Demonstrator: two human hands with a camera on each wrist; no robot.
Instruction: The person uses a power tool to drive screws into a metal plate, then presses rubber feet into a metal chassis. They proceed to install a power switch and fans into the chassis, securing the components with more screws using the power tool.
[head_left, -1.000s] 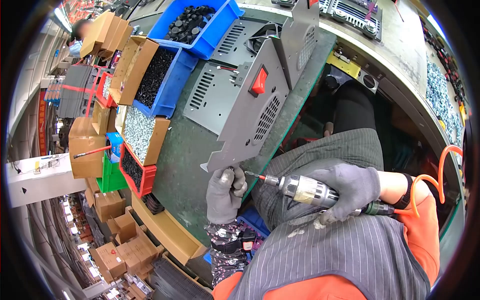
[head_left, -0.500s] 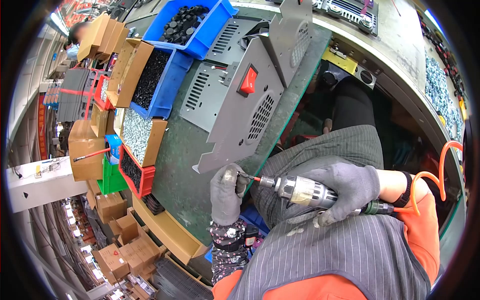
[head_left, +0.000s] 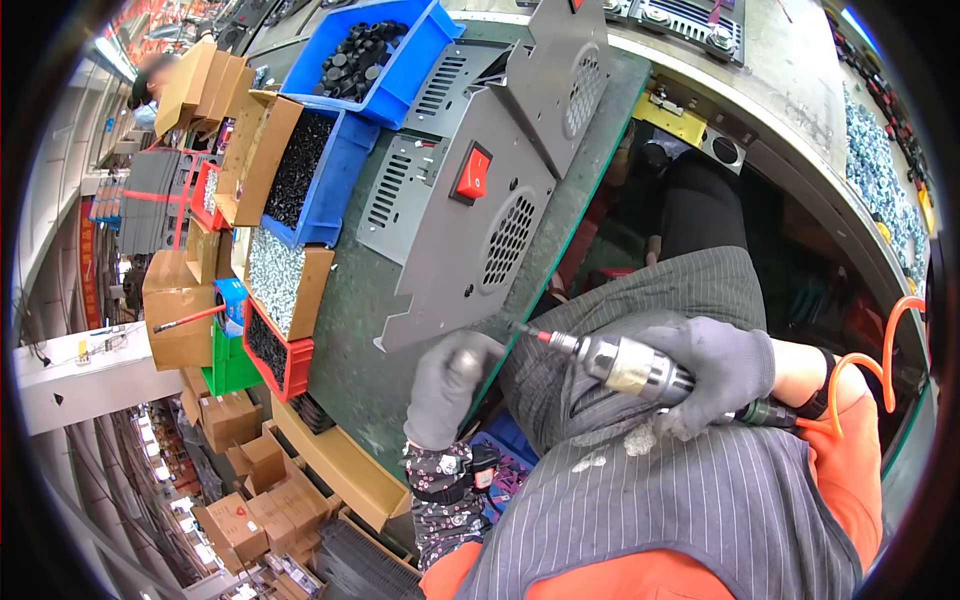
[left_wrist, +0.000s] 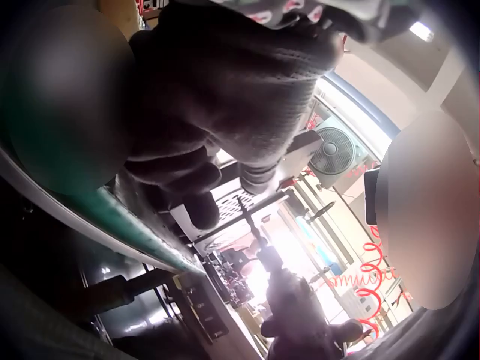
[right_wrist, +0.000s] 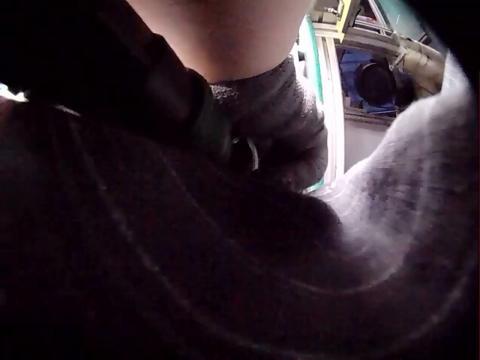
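My gloved right hand (head_left: 715, 365) grips an air screwdriver (head_left: 635, 370), its bit pointing left past the bench edge. A small dark piece shows at the bit's tip (head_left: 517, 326). My gloved left hand (head_left: 450, 385) is at the lower corner of a grey metal panel (head_left: 440, 270), fingers toward the bit; I cannot tell whether they pinch anything. This upright panel carries a red rocker switch (head_left: 473, 173) and a round grille. In the left wrist view the bit (left_wrist: 251, 223) shows just below the left fingers (left_wrist: 201, 208). Clothing fills most of the right wrist view.
Left of the panel stand a blue bin (head_left: 375, 60) of black caps, a blue bin (head_left: 340, 180) of small black parts, a box (head_left: 313, 290) of silver screws and a red bin (head_left: 297, 368). An orange hose (head_left: 888, 345) trails from the screwdriver. The green bench (head_left: 350, 400) ends beside my lap.
The screwdriver's bit met the left fingers half a second ago; now it has drawn back to the right, apart from them. In view, the panel has shifted slightly left.
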